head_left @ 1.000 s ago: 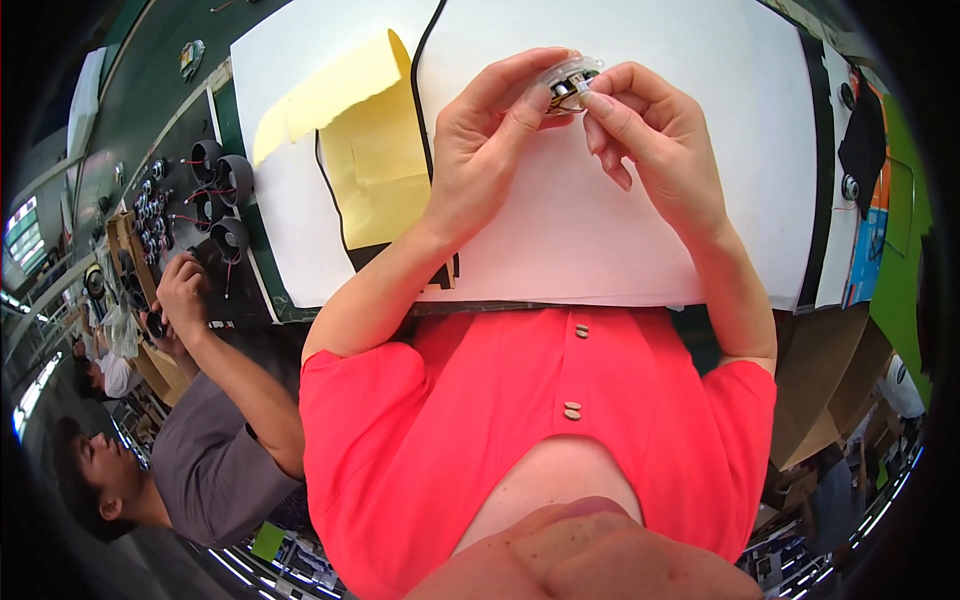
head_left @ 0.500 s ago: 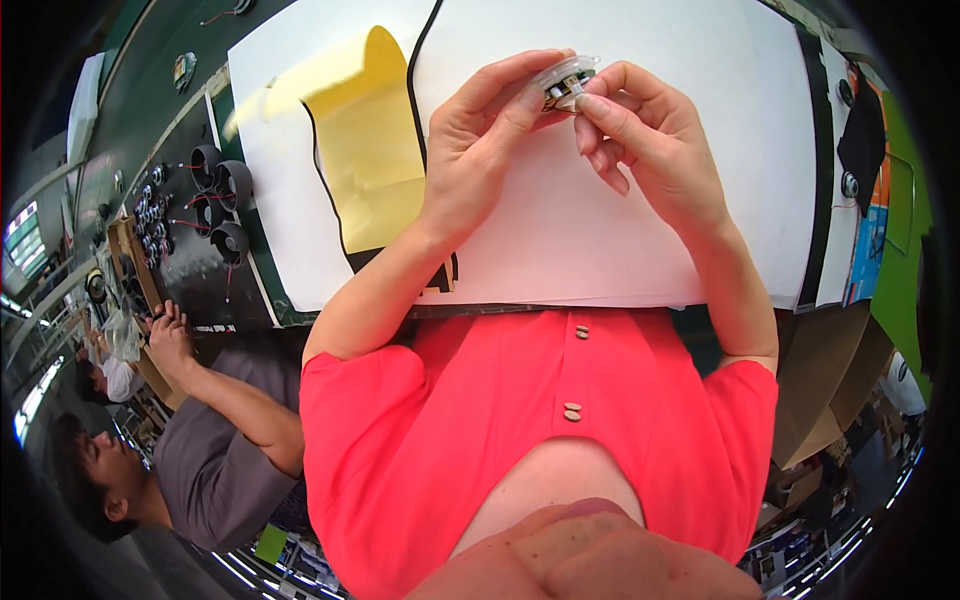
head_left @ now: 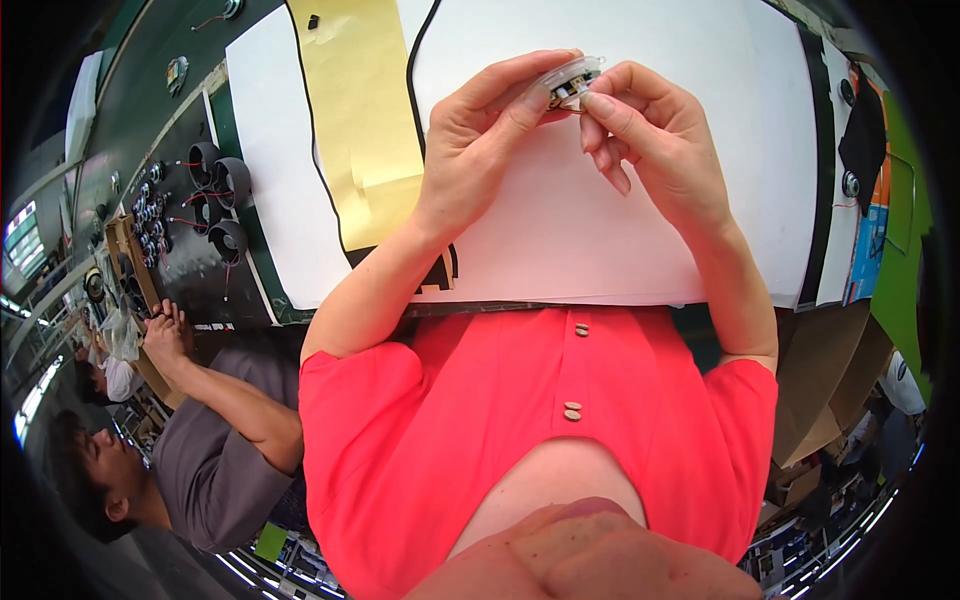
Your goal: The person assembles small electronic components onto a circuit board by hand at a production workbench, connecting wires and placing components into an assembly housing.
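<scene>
Above the white work surface, my left hand (head_left: pixel 480 125) is closed around a small round clear plastic housing with a circuit board inside (head_left: pixel 572 82). The housing is tilted, its clear rim uppermost and the board toward me. My right hand (head_left: pixel 645 120) meets it from the right, thumb and forefinger pinched on a small white piece at the board's edge; the fingertips hide most of that piece. Thin dark wires show just under the board. To the left of my left forearm lies a yellow sheet (head_left: pixel 370 150) with a small black piece (head_left: pixel 314 21) at its far end.
White sheeting (head_left: pixel 600 220) covers the table, with a black cable (head_left: pixel 412 70) across it. Dark round housings (head_left: pixel 230 180) and several small speakers (head_left: pixel 152 215) sit at the left. A co-worker (head_left: pixel 225 400) is close on my left. Cardboard (head_left: pixel 825 380) stands at the right.
The yellow sheet's far end, curled up before, now lies flat and the small black piece shows on it. My hands have hardly moved. The co-worker's hands have shifted slightly.
</scene>
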Demonstrator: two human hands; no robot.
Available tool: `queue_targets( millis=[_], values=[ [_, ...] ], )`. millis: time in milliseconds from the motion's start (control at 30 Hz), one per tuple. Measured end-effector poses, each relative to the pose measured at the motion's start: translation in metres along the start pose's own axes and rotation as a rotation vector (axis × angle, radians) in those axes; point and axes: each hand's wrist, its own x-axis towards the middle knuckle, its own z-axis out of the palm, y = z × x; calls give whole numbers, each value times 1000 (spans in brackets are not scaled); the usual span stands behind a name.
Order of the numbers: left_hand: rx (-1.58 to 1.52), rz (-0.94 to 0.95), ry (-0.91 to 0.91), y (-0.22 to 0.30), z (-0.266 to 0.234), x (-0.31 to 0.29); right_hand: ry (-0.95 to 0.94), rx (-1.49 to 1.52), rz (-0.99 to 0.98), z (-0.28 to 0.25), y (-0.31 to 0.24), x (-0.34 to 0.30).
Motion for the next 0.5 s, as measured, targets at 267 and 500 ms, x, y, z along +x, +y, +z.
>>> queue_targets(
  millis=[267,500],
  values=[
    [58,-5,-18,-1,-1,-1,58,-46,-13,1,1,-4],
    [16,-6,-6,-2,0,1,80,-129,-43,1,-1,-2]
  ],
)
